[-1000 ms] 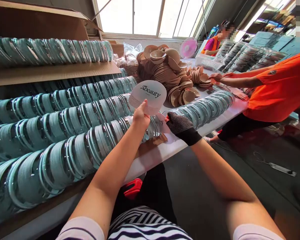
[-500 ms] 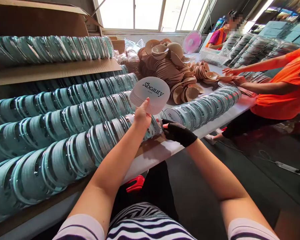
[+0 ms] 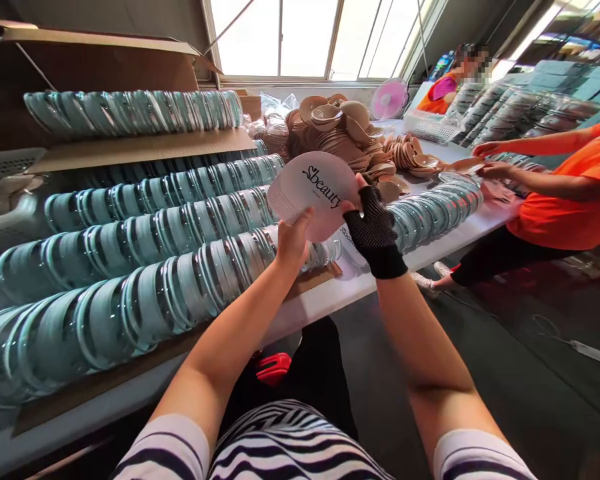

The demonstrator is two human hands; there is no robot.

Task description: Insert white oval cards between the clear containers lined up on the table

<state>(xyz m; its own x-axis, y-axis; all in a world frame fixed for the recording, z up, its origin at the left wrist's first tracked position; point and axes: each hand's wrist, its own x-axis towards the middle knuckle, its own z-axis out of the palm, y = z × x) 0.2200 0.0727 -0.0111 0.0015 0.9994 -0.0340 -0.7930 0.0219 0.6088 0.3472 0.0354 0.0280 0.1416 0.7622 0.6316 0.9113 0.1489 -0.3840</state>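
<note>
A fanned stack of rounded white cards (image 3: 313, 190), the top one printed "Sbeauty", is held up over the table. My bare left hand (image 3: 296, 237) grips its lower edge, thumb on top. In a black fingerless glove, my right hand (image 3: 375, 223) pinches the right edge of the top card, which looks slid a little off the others. Just behind and below my hands run rows of clear round plastic packages (image 3: 190, 287) with pale inserts. A second row of packages (image 3: 435, 210) continues to the right, partly hidden by the glove.
A heap of beige moulded cups (image 3: 345, 133) lies at the back of the table (image 3: 325, 300). On the right, a co-worker in an orange shirt (image 3: 565, 170) handles a beige cup. Another person (image 3: 437, 93) sits farther back near a pink fan (image 3: 389, 100). Cardboard (image 3: 145, 150) supports another package row.
My right hand has risen from the package row to the card stack and taken the top card's edge. The view has shifted slightly left.
</note>
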